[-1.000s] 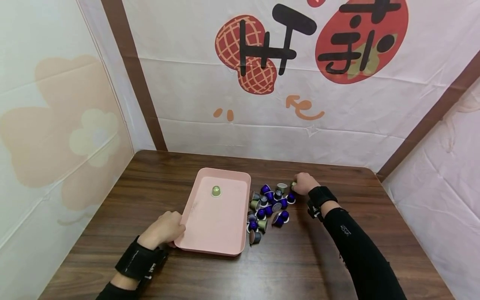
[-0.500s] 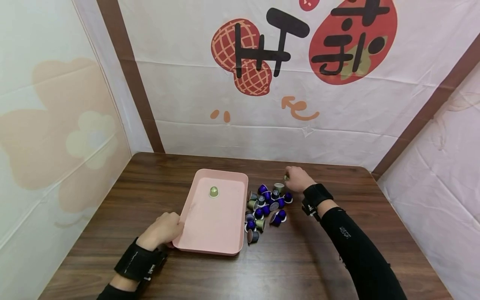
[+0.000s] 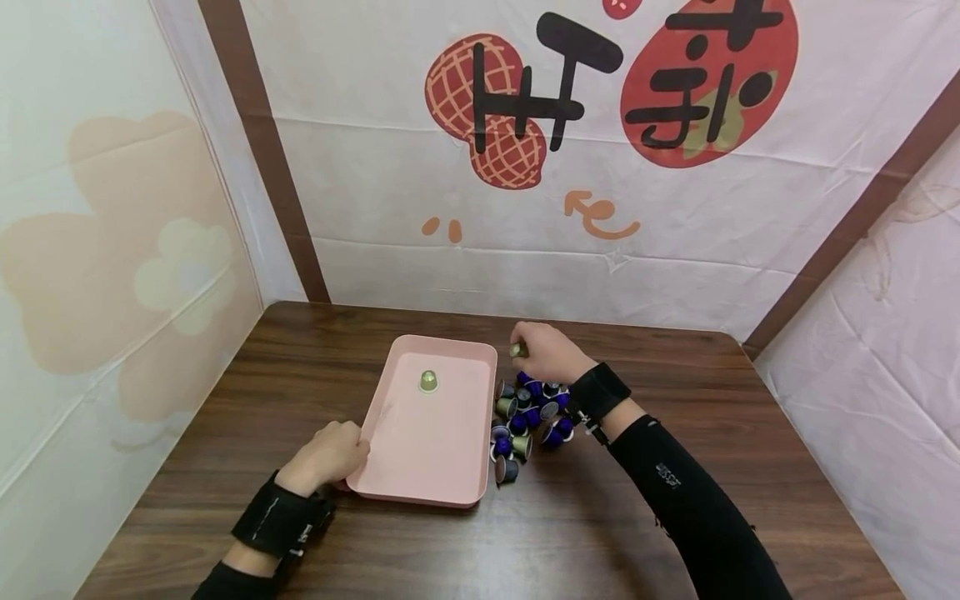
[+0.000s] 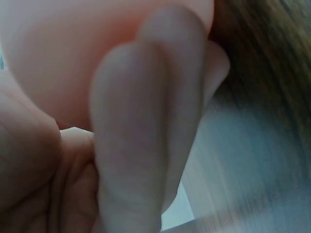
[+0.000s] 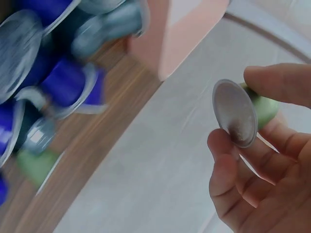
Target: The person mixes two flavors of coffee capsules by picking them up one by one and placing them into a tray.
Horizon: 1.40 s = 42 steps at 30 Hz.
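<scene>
A green coffee capsule [image 5: 265, 109] with a silver foil lid is pinched between the thumb and fingers of my right hand [image 3: 553, 353]. This hand hangs above the far end of the capsule pile, to the right of the pink tray [image 3: 427, 450]. My left hand [image 3: 327, 457] grips the tray's near left edge; in the left wrist view its fingers [image 4: 129, 131] lie against the tray's underside. One green capsule [image 3: 428, 381] stands lid-down inside the tray, toward its far end. The right hand and wrist hide some of the pile.
Beside the tray's right edge lies a loose pile of blue capsules [image 3: 517, 423], dark grey capsules [image 3: 506, 470] and green capsules [image 3: 522, 447]. The brown wooden table [image 3: 675, 483] ends at a printed white cloth [image 3: 465, 275] behind.
My right hand has lifted the green capsule from the pile's far right and carried it left toward the tray. The left hand has stayed on the tray edge.
</scene>
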Tool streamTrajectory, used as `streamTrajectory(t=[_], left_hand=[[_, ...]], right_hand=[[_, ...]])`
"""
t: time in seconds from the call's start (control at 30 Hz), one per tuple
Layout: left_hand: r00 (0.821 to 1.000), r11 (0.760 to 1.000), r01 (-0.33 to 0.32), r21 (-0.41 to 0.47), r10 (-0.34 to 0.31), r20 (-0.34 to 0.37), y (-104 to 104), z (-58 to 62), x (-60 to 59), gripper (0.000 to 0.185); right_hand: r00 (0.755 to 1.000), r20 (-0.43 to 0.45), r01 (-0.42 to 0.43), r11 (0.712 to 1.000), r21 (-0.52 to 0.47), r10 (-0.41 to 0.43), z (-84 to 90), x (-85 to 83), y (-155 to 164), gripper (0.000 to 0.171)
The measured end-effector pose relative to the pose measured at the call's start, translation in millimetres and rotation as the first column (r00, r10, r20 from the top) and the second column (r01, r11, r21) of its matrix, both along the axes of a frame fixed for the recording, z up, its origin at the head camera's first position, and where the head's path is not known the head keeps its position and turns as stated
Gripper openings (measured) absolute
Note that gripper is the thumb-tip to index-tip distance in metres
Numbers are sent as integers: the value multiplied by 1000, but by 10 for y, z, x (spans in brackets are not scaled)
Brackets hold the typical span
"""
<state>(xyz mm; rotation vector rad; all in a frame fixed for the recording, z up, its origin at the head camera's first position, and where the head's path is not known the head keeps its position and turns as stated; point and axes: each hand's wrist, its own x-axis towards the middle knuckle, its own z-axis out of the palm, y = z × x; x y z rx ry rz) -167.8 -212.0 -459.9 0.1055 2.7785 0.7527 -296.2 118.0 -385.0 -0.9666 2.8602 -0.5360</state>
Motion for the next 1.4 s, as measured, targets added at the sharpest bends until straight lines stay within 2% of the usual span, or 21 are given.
streamTrajectory(t=[0.23, 0.37, 0.5, 0.7, 0.8, 0.93, 1.1, 1.27, 1.4], left_hand=[[1000, 1000, 22, -1, -22, -16, 11, 9, 3, 30], [1000, 1000, 18, -20, -18, -11, 20, 23, 11, 30], [1000, 999, 18, -33, -18, -10, 34, 39, 19, 29], [1000, 999, 20, -48, -21, -17, 28, 31, 16, 30], [1000, 999, 23, -45, -24, -18, 20, 21, 6, 30], [1000, 999, 25, -48, -25, -4, 51, 8, -21, 30], [999, 999, 37, -30, -36, 21, 93, 8, -54, 30], [999, 998, 24, -60, -23, 25, 52, 24, -24, 31], [999, 998, 20, -64, -18, 30, 21, 23, 2, 31]], right_hand=[[994, 8, -107, 994, -10, 107, 39, 129, -325, 23], [988, 5, -157, 987, 29, 157, 2, 179, -472, 29], [978, -15, -208, 975, 81, 209, -51, 213, -604, 26], [949, -78, -293, 945, 148, 307, -58, 260, -874, 23], [934, -79, -330, 926, 181, 348, -22, 292, -1037, 21], [932, -17, -353, 919, 175, 362, -35, 312, -1202, 15], [939, 3, -338, 919, 202, 345, -104, 301, -1349, 15], [934, 44, -356, 913, 202, 354, -155, 279, -1527, 14], [944, 66, -329, 922, 201, 323, -227, 277, -1631, 15]])
